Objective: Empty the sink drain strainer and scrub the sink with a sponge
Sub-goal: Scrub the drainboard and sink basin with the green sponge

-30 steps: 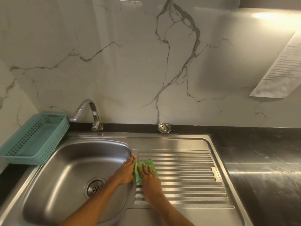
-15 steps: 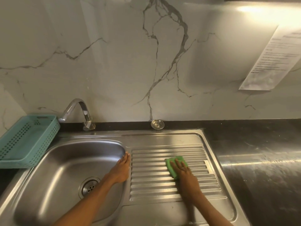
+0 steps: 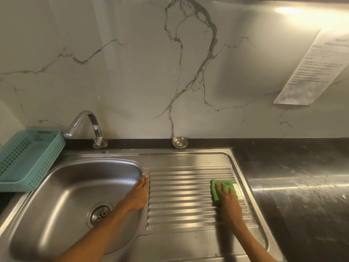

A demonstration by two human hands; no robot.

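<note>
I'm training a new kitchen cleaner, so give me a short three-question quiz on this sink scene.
1. True or false: the right hand presses the green sponge on the ribbed drainboard.
2. Where does the loose drain strainer sit? A) in the basin drain B) on the dark ledge by the wall C) in the teal basket
3. Fill in: the left hand rests on the basin's ____ edge.

Key: 1 true; 2 B; 3 right
</note>
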